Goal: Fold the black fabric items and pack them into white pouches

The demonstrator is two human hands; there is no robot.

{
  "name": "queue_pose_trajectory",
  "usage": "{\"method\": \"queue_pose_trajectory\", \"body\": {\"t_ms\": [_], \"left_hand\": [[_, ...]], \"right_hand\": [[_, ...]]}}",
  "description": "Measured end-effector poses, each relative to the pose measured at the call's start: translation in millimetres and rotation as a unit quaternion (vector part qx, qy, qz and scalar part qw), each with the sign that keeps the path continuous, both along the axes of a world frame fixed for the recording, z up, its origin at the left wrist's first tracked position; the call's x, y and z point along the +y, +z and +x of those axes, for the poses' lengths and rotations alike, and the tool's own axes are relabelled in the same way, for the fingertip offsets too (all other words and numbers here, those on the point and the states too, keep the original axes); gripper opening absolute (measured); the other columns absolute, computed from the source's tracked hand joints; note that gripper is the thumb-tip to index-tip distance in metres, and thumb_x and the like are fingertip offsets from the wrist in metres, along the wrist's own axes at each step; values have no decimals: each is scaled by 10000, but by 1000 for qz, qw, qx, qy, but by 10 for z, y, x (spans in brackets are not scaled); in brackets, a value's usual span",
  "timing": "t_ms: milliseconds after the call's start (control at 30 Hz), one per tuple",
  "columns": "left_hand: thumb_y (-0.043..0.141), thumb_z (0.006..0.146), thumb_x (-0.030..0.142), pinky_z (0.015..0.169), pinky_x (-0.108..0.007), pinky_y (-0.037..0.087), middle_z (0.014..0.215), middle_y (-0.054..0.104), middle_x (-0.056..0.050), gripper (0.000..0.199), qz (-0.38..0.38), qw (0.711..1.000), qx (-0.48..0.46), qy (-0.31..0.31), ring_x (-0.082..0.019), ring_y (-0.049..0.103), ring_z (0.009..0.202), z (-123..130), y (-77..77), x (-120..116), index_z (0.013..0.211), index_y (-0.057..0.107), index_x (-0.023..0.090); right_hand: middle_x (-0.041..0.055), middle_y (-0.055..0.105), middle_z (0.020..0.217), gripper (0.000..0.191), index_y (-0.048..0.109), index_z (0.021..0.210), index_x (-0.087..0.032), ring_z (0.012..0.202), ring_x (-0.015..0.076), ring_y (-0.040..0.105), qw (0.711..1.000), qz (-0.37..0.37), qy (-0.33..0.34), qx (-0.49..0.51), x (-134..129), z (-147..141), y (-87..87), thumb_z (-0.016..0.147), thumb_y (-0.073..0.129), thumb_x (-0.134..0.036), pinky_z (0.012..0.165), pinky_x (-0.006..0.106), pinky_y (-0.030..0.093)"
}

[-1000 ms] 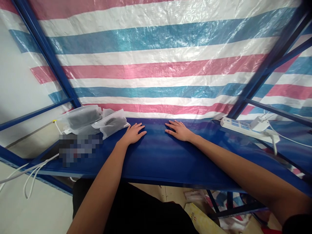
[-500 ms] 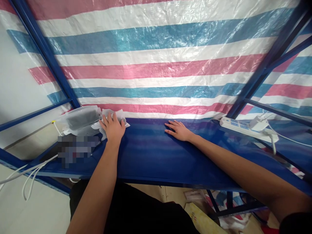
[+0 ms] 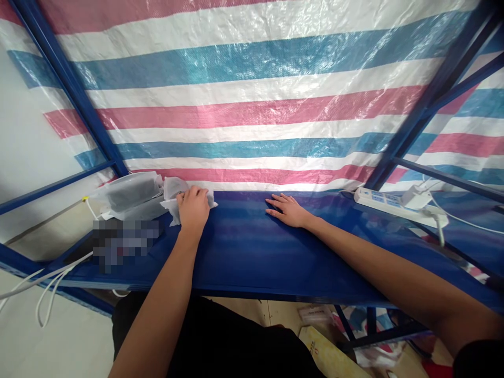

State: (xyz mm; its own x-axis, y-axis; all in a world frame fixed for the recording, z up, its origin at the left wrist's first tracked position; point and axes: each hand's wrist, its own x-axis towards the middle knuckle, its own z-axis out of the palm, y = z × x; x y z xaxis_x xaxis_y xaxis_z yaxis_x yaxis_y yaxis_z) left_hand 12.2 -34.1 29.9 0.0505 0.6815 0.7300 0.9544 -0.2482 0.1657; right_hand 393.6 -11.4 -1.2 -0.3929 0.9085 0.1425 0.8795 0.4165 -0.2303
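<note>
Two bare hands in the head view. Left hand (image 3: 192, 207) has just curled its fingers in and now grips the crumpled translucent bag (image 3: 171, 206), so the bag looks to be under its control; thumb contact can't be confirmed. Bag is at the far left of the blue shelf (image 3: 244, 252), just beside the larger translucent bag (image 3: 134, 193). Right hand (image 3: 290, 211) is unchanged: flat, fingers spread, holding nothing. Power strip (image 3: 388, 203) sits to its right, striped sheet (image 3: 252, 113) behind.
</note>
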Motion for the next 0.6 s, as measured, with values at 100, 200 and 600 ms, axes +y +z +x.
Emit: {"method": "queue_pose_trajectory", "body": {"t_ms": [100,200,600], "left_hand": [[498,1081,193,1059,-561,427,1178,730,-135,318,-11,996,57,-71,-339,641,1096,226,9,-55,1214,780,254],[499,1082,174,1028,-492,484,1218,748,-108,353,-28,976,97,-192,-307,659,1144,503,-13,-130,1280,772,278],[641,1070,391,1284,-556,374,1539,647,-147,472,27,970,-2,-240,-373,534,1507,672,3,-254,1517,632,242]], "right_hand": [[160,445,1762,838,474,1705,-261,1665,437,348,997,44,19,52,-63,-64,16,1053,473,-788,1355,665,280],[162,482,1731,917,333,1757,-256,1601,359,477,976,97,89,175,-183,-206,43,1021,635,-712,1312,550,428],[83,825,1151,424,784,1195,-265,1017,294,779,936,154,70,310,-321,-294,156,1096,552,-606,867,431,654]]}}
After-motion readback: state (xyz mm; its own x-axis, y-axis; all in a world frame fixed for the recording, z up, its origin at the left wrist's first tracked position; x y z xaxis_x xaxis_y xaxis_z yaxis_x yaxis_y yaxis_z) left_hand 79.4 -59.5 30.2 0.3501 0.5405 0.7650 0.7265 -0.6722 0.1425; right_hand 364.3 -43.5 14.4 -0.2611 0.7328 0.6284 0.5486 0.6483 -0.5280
